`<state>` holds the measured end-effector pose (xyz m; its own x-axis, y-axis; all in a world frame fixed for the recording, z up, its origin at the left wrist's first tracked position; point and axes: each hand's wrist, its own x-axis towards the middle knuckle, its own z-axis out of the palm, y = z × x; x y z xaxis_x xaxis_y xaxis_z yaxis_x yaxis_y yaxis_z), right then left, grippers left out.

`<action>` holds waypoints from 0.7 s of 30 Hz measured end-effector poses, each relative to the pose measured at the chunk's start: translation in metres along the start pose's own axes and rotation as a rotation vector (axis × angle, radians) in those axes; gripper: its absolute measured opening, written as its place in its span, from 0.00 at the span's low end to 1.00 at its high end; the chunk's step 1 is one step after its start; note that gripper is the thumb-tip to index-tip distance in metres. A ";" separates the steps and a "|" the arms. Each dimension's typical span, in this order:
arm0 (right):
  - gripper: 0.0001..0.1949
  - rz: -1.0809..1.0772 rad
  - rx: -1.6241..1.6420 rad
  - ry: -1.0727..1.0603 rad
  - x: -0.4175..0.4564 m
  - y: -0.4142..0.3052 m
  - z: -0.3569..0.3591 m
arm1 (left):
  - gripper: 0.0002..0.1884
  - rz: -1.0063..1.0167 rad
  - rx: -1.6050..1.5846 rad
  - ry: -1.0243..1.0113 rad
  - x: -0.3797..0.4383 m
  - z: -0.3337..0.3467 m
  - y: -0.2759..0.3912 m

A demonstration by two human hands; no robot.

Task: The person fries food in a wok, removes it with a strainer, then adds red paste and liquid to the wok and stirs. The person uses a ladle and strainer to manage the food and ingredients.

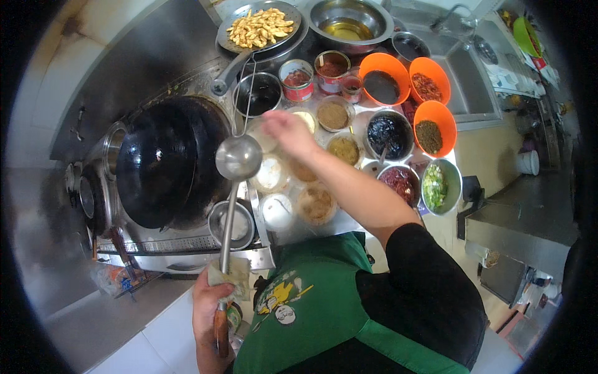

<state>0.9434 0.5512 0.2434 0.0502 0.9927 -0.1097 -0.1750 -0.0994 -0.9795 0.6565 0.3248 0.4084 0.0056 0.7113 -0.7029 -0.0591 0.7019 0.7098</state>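
My left hand (206,301) grips the long metal ladle (239,159) low on its shaft, with a folded cloth (239,278) between palm and metal. The wooden end of the handle (221,329) sticks out below my fingers. The ladle's bowl hangs between the wok and the seasoning tubs. My right hand (289,133) reaches across the tubs and is blurred; its fingertips hover around a clear tub (261,133), and whether they hold anything cannot be seen. Close by are tubs of white powder (269,173), white granules (277,211) and brown powder (316,203).
A black wok (163,159) sits on the stove at left. Behind are a perforated skimmer (261,28) of fried strips and a steel bowl (350,23) of oil. Orange bowls (434,128) and a steel bowl of chopped scallion (441,187) line the right, beside a sink (467,79).
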 end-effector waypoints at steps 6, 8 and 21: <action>0.18 -0.010 0.208 0.585 0.077 0.042 -0.080 | 0.30 -0.097 0.025 -0.026 0.009 0.051 0.024; 0.17 -0.031 0.121 0.533 0.091 0.028 -0.084 | 0.30 -0.145 0.141 -0.003 0.018 0.077 0.051; 0.09 -0.393 -0.781 0.509 0.078 -0.008 -0.086 | 0.26 0.033 0.132 -0.215 0.097 0.113 0.086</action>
<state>1.0332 0.6233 0.2286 0.4106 0.8359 0.3642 0.6276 0.0306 -0.7779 0.7650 0.4579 0.4063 0.2184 0.7155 -0.6636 0.0676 0.6673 0.7418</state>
